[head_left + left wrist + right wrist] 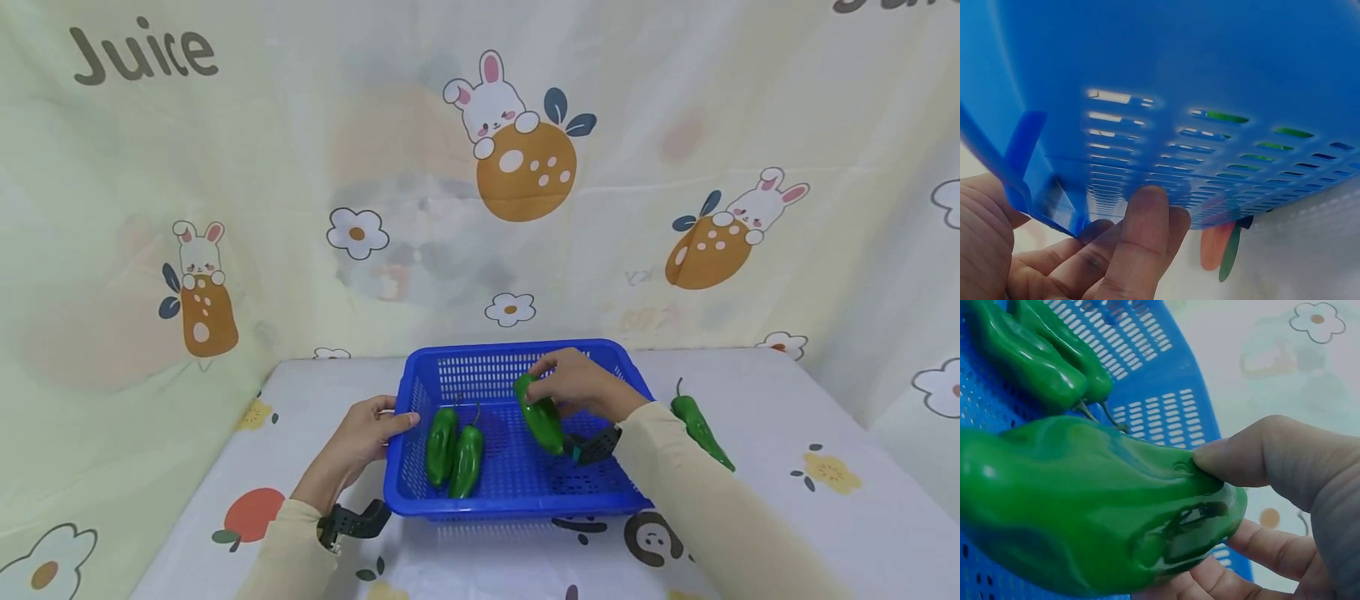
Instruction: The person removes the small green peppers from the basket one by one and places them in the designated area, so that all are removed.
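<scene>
A blue plastic basket (pixel 517 508) with slotted walls stands on the table. My left hand (pixel 367 435) grips its left rim, thumb over the edge and fingers against the outer wall, as the left wrist view shows from below. Over the basket's right half, my right hand (pixel 573 385) pinches a green pepper (pixel 542 421) near its upper end. That pepper (pixel 1085 506) fills much of the right wrist view. Two more green peppers (pixel 442 446) lie side by side in the basket's left part, their stems toward the back.
Another green pepper (pixel 701 429) lies on the table right of the basket, beside my right sleeve (pixel 697 475). A printed cloth (pixel 337 525) covers the tabletop. Behind the table hangs a curtain (pixel 420 283) with rabbits and flowers.
</scene>
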Demonstrator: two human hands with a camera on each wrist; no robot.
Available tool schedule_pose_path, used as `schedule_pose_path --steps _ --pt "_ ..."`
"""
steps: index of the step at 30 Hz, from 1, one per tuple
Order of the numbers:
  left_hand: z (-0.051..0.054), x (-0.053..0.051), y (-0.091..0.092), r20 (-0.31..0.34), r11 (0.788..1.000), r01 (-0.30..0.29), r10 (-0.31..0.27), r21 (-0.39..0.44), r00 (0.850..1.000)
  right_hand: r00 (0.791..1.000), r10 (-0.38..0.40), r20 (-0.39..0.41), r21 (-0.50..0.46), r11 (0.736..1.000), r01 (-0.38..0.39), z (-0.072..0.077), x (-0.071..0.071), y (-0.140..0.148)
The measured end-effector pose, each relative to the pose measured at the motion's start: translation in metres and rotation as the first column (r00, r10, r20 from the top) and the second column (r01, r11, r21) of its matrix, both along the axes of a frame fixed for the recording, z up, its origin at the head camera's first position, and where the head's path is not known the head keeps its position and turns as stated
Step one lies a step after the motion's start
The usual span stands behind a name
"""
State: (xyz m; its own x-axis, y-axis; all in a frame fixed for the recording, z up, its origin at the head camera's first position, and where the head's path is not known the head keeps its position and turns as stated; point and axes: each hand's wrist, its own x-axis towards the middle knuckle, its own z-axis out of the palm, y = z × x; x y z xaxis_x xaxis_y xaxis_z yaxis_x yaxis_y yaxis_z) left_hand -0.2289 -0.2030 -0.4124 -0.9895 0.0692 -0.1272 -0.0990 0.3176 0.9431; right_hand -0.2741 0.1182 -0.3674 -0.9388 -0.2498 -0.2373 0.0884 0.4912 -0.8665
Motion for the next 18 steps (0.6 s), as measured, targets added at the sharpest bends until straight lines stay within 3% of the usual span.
schedule_pose_path --steps 13,18 --pt "0.001 -0.002 -0.001 0.002 1.000 0.012 -0.012 -0.016 1.000 0.999 -0.034 -0.026 -0.051 0.998 0.033 0.020 0.005 0.031" --pt "0.000 -0.002 -0.001 0.005 1.000 0.016 -0.016 -0.016 1.000 0.997 -0.050 -0.057 -0.030 0.998 0.049 0.024 0.006 0.046"
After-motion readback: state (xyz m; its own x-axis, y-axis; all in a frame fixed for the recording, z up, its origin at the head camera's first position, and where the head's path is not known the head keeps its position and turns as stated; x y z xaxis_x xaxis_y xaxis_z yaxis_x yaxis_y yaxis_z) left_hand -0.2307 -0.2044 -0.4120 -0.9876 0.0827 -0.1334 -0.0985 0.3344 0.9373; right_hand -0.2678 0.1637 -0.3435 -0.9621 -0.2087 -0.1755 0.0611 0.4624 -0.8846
